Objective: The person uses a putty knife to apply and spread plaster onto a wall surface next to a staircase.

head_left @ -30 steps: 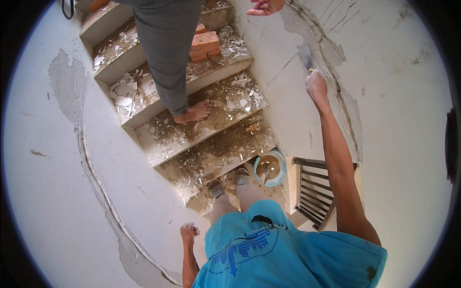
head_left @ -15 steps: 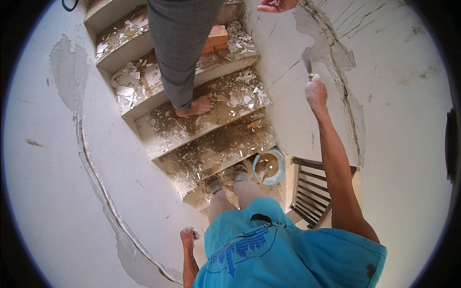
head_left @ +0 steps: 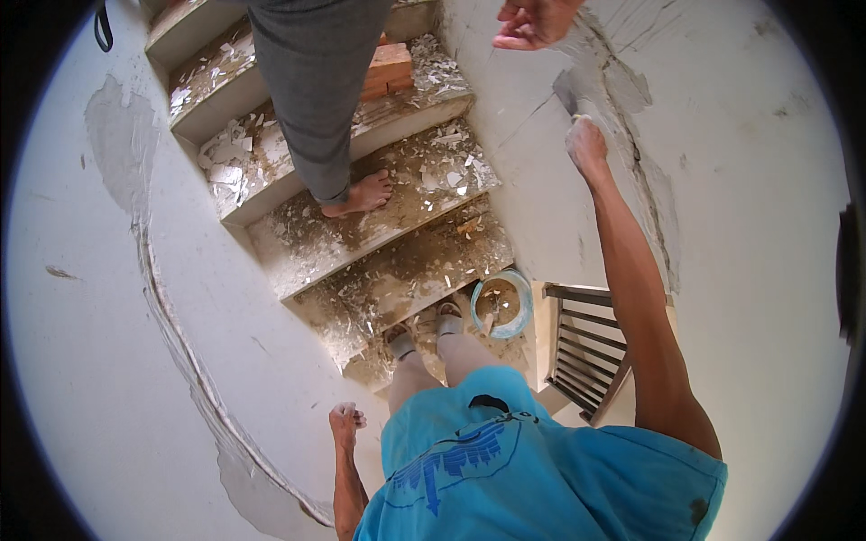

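My right hand (head_left: 587, 144) is raised against the white wall on the right, shut on a scraper (head_left: 567, 96) whose blade lies on a grey patch of bare plaster. My left hand (head_left: 345, 421) hangs by my hip with the fingers curled and nothing in it, close to the left wall. I stand in sandals at the foot of a staircase (head_left: 379, 270) littered with plaster chips. Above me on the steps stands another person in grey trousers (head_left: 316, 99), barefoot, with one hand (head_left: 532, 22) held out near the right wall.
A red brick (head_left: 389, 69) lies on an upper step behind the other person's leg. A blue-rimmed round pan (head_left: 502, 305) sits by my feet, next to a dark slatted wooden frame (head_left: 577, 347). A long crack with peeled plaster runs down the left wall (head_left: 171, 316).
My right hand has slid slightly up the wall with the scraper. The other person's hand has come a little lower near the right wall. My left hand stays by my side.
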The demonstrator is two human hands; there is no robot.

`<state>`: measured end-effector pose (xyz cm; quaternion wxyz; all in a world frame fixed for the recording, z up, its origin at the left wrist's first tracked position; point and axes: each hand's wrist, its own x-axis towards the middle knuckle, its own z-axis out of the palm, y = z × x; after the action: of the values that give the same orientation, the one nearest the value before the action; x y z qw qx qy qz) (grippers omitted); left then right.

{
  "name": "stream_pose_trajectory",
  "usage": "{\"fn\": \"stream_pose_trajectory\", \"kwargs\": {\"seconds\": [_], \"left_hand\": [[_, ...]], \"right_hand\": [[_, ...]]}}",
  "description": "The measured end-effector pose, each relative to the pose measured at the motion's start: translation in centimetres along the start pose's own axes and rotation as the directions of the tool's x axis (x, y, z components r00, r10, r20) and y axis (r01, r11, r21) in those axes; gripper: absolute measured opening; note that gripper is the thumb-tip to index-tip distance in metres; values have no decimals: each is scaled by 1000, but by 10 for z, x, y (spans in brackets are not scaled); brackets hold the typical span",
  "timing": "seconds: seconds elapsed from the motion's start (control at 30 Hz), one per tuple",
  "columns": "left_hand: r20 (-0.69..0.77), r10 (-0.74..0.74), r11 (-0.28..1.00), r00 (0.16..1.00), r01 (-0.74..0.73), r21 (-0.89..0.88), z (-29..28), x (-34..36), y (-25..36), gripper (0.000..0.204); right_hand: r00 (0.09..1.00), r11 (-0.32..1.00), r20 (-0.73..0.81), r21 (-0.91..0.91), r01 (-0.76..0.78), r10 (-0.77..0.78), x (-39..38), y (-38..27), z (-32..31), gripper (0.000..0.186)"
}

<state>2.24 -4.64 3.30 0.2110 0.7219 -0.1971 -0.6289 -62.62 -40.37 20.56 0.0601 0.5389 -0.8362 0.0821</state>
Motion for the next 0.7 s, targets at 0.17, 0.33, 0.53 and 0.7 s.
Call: {"fn": "stream_pose_trajectory", "kwargs": {"seconds": [0.17,0.33,0.53,0.7], "left_hand": [[32,-19,1000,999,19,14,-8,4,-14,20],[-26,24,1000,999,-24,-3,-30,-12,-30,18],[-54,-29,999,998,27,-37,-39,-19,-63,17],[-37,-67,997,997,68,22,-30,-28,-60,18]], "right_hand": [[999,999,16,16,-42,42,7,-21,5,18],[992,990,90,109,-95,85,11,-36,9,19],[943,904,322,372,-208,84,-49,11,79,11],[920,325,336,864,-386,201,-64,-14,32,8]]}}
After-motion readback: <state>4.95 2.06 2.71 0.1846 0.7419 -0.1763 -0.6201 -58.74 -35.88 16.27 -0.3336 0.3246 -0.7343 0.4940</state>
